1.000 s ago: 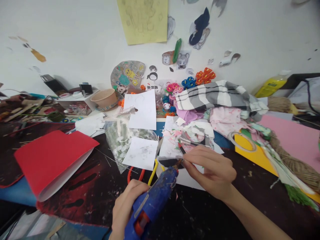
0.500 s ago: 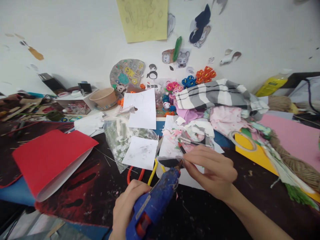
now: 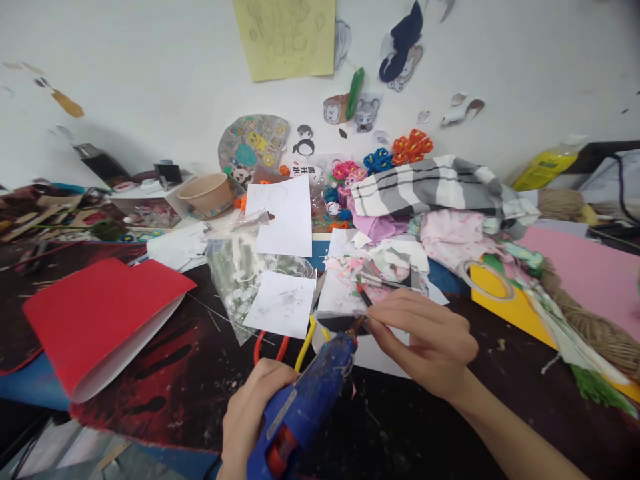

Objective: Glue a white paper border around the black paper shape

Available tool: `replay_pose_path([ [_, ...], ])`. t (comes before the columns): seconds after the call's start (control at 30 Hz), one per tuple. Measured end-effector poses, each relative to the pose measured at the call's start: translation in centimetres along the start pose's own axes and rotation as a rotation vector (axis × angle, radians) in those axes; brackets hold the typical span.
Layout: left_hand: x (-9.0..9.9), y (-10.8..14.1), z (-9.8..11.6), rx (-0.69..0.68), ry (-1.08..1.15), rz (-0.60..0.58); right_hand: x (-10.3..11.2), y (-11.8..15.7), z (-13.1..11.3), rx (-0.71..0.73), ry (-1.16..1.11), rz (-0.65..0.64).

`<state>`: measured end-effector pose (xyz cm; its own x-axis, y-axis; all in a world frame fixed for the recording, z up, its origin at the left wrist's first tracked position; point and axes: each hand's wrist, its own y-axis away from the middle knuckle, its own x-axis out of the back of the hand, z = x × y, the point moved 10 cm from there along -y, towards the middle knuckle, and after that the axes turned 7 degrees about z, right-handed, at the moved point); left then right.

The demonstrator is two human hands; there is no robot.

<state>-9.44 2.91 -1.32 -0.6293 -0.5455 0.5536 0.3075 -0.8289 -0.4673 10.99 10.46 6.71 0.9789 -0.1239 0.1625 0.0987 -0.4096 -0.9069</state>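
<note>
Blue is the glue gun (image 3: 307, 400), gripped by the curled fingers of the left hand (image 3: 253, 407) above the dark table (image 3: 395, 430). Near its nozzle, the fingertips of the right hand (image 3: 425, 333) are pressed together; what is pinched cannot be told. White paper (image 3: 383, 357) is partly covered by this hand. Just beside, a yellow handle (image 3: 305, 345) and a red handle (image 3: 283, 350) are crowded in.

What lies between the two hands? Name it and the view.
The blue glue gun spans the gap in the head view: the left hand grips it, and its nozzle ends close to the right hand.
</note>
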Motion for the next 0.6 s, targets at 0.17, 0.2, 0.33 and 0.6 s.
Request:
replay_pose_path([
  [0.17,-0.54,0.62,-0.14,0.084,0.201,-0.038,0.03,0.01,0.04,0.004,-0.006,0.005],
  [0.2,-0.58,0.67,-0.11,0.090,0.218,-0.037,0.03,0.00,0.08,0.000,-0.004,0.004],
  [0.33,-0.63,0.75,-0.20,0.123,0.229,-0.026,0.06,0.04,0.08,0.000,0.006,-0.001],
  [0.6,-0.26,0.73,-0.33,0.061,0.165,0.040,0.09,0.24,0.16,0.004,-0.001,-0.003],
])
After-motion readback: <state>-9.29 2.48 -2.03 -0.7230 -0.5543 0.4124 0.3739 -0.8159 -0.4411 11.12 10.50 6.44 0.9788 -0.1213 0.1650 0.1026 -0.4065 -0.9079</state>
